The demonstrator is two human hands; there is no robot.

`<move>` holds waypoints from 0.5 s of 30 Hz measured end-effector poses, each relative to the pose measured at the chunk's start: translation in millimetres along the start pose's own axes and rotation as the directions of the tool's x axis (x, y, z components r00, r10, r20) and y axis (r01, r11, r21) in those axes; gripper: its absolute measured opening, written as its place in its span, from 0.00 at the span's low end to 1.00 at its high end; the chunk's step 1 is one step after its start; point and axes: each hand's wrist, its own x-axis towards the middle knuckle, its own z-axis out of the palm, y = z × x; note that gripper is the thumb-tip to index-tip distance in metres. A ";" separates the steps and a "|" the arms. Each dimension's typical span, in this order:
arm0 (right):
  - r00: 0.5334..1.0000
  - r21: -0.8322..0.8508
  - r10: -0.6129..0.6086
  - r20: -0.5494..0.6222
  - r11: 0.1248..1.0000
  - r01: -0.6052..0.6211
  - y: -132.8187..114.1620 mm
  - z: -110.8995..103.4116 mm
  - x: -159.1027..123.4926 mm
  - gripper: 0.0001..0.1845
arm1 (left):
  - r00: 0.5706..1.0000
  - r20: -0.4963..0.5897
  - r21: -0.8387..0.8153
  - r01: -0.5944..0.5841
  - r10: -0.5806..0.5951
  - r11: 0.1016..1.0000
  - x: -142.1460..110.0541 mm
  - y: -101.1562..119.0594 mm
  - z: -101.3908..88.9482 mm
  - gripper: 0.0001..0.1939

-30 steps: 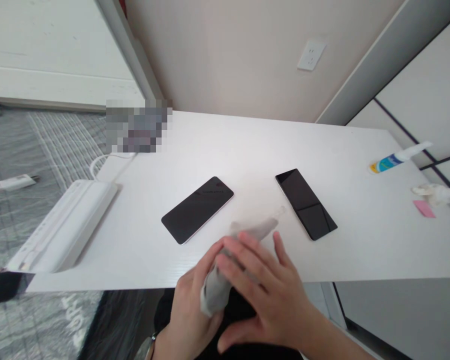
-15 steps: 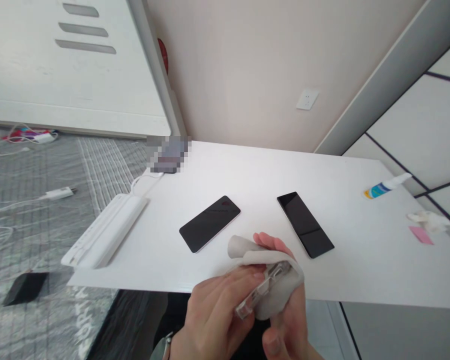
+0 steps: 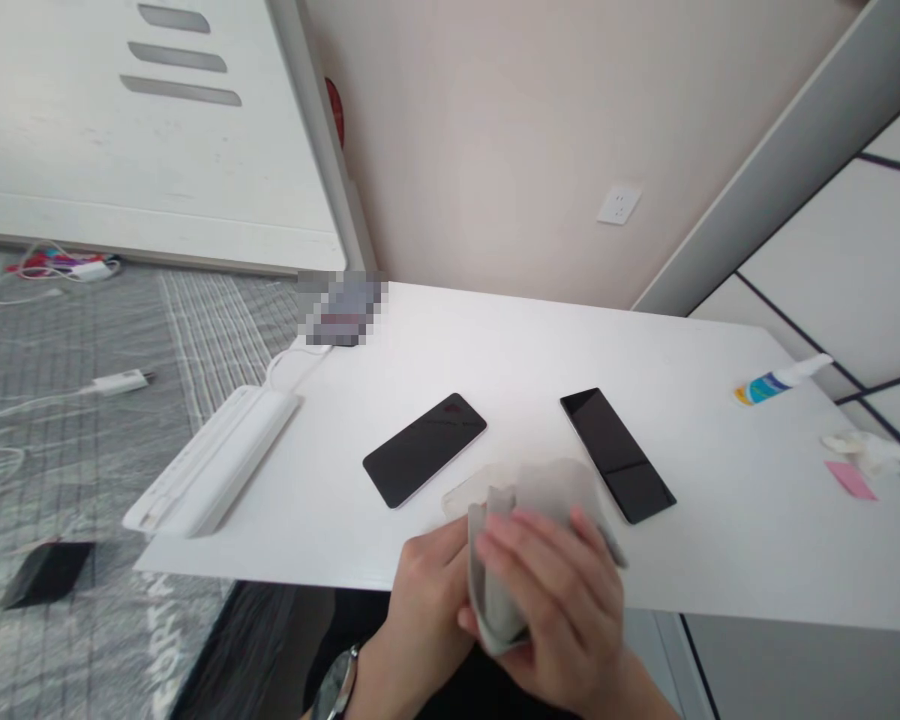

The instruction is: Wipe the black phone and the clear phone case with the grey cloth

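Low over the table's front edge, my left hand (image 3: 433, 590) grips a clear phone case (image 3: 463, 488), which is partly hidden by the cloth. My right hand (image 3: 566, 605) presses a grey cloth (image 3: 551, 490) over the case, its fingers bent across the fabric and slightly blurred. Just beyond the hands a black-screened phone (image 3: 424, 450) lies at a slant on the white table (image 3: 487, 345). A second dark phone (image 3: 617, 455) rests to the right of the cloth.
A white power strip or similar long device (image 3: 221, 460) lies along the left edge, cabled toward a pixelated device (image 3: 345, 310). At the right are a spray bottle (image 3: 769, 387), crumpled tissue (image 3: 870, 452) and a pink note (image 3: 851, 480). A wall (image 3: 487, 150) stands behind.
My right hand has turned over from beneath the cloth to on top of it. The cloth now covers most of the clear case, which has tilted flatter and moved away from me.
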 end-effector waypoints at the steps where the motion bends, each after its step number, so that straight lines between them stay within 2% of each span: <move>1: 0.996 0.012 0.092 0.000 0.996 -0.092 3.3 -0.5 -0.7 0.21 | 1.000 -0.016 -0.012 -0.012 0.012 1.000 2.8 0.3 -1.7 0.20; 3: 0.982 0.062 0.186 -0.010 0.981 -0.185 8.6 -2.6 -1.4 0.24 | 0.997 -0.064 -0.023 -0.038 0.037 0.999 8.7 2.6 -4.2 0.19; 5: 0.972 0.138 0.229 -0.048 0.966 -0.221 13.7 -5.0 -1.7 0.17 | 0.994 -0.094 -0.020 -0.053 0.051 0.998 13.4 5.8 -6.0 0.17; 8: 0.909 0.264 0.411 -0.062 0.885 -0.382 23.3 -6.6 -4.9 0.12 | 0.998 -0.058 -0.047 -0.043 0.040 0.998 15.3 8.0 -10.6 0.04; 10: 0.831 0.313 0.557 0.000 0.789 -0.529 30.4 -5.7 -9.9 0.13 | 1.000 -0.005 -0.068 -0.017 0.017 0.998 12.7 4.9 -15.8 0.10; 12: 0.731 0.338 0.680 0.056 0.676 -0.655 36.4 -3.8 -16.9 0.15 | 0.999 0.034 -0.085 0.028 -0.025 0.996 7.6 -2.3 -21.2 0.13; 15: 0.534 0.383 0.837 0.120 0.457 -0.803 42.9 -0.9 -28.2 0.20 | 0.982 0.075 -0.159 0.182 -0.172 0.970 -1.9 -14.9 -25.5 0.09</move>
